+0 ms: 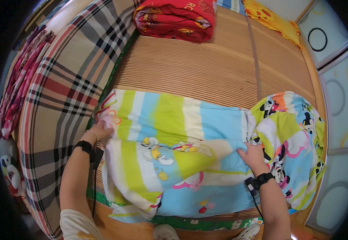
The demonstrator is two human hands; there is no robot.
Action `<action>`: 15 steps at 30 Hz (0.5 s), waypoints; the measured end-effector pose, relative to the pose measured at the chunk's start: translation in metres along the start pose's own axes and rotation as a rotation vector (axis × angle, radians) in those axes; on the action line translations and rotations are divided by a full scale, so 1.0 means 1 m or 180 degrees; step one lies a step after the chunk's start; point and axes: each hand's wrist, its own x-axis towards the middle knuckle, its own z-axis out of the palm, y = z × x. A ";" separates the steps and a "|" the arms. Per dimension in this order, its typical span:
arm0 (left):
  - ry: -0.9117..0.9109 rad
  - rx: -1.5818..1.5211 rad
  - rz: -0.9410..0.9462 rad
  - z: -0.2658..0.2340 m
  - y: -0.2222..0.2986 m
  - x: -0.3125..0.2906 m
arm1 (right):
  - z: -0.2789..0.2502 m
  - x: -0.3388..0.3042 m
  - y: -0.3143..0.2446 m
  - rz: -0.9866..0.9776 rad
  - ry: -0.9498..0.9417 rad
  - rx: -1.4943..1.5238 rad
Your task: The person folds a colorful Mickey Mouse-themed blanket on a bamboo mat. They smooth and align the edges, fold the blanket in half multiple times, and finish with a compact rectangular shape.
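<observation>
A cartoon-print quilt [222,120] with green, blue and white stripes lies partly folded across the near end of the slatted mat. My left hand [98,131] is closed on its left edge, beside the plaid headboard-like panel. Toward the right, my right hand [254,158] grips the cloth, with its thumb pointing left. Between the hands, the upper layer rises in a loose fold over the lower one. At the right, more of the quilt lies in a rumpled heap [290,148]. Cloth hides some of my fingertips.
A folded red quilt [176,20] sits at the far end of the brown mat [190,64], and a yellow pillow [272,20] lies at far right. The plaid padded panel [70,80] borders the left; frosted cabinet doors [336,96] stand right. Cables hang from both wrist bands.
</observation>
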 end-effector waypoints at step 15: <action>-0.1497 -0.4997 -0.0245 0.146 0.013 -0.200 | -0.053 -0.037 -0.012 -0.1313 0.0533 0.0189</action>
